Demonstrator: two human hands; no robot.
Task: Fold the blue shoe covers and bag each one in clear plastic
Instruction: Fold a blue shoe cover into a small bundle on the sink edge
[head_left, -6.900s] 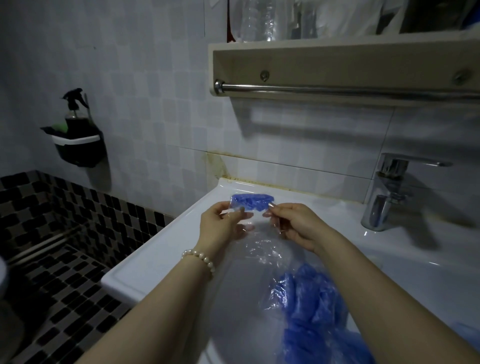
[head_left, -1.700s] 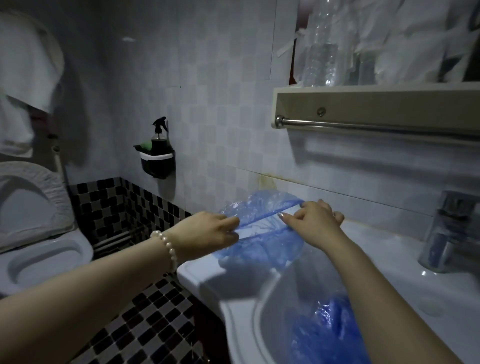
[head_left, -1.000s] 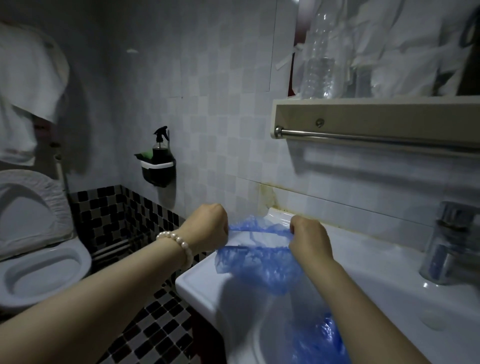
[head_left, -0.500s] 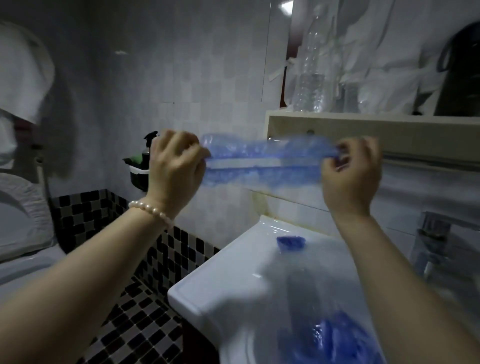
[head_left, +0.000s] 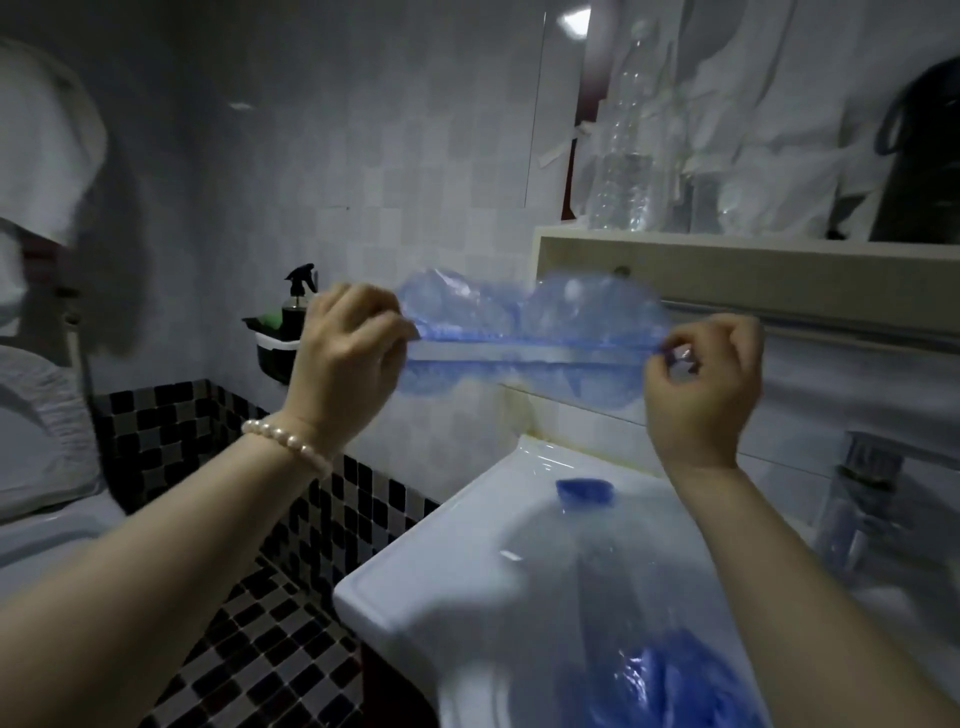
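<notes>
A thin blue shoe cover (head_left: 524, 322) is stretched out flat in the air above the white sink (head_left: 415, 587). My left hand (head_left: 348, 358) grips its left end and my right hand (head_left: 701, 384) pinches its right end. A small folded blue shoe cover in clear plastic (head_left: 584, 491) lies on the sink's back ledge. A clear plastic bag with several loose blue shoe covers (head_left: 654, 686) sits in the basin below my right forearm.
A chrome tap (head_left: 862, 499) stands at the right of the sink. A shelf with a towel rail (head_left: 779, 291) carries bottles and bags above. A black wall holder with a spray bottle (head_left: 283, 332) hangs left, and a toilet (head_left: 41, 467) stands at far left.
Both hands lifted the shoe cover off the sink ledge and pulled it out wide in the air. In the last half second they spread further apart.
</notes>
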